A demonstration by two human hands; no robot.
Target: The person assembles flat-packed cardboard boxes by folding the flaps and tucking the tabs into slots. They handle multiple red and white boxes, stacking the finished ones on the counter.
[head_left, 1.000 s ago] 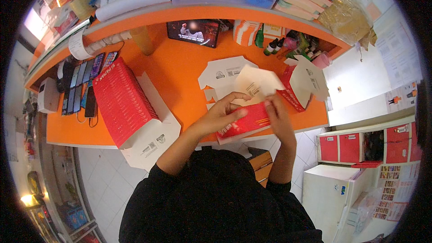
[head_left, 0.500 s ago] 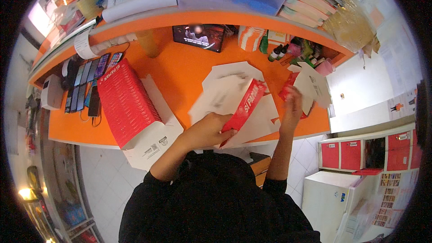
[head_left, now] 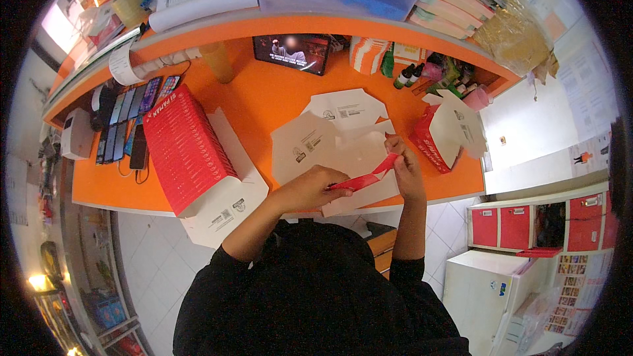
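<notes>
- Evidently, in the head view, the left grip (head_left: 315, 186) is pinching one end of the red carton panel (head_left: 368, 180), while the right grip (head_left: 410, 173) is holding the other end.
- Shaping it neatly is probably calling for steady ends and light, even pressure, without crushing the card.
- The panel is spanning between both grips, touching each, over the desk (head_left: 257, 99) near its front edge.

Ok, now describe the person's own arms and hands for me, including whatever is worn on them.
The person wears a plain black top with loose black sleeves ending near the elbows. Both forearms are bare. The left hand and right hand wear no gloves; no watch or bracelet shows.
</notes>
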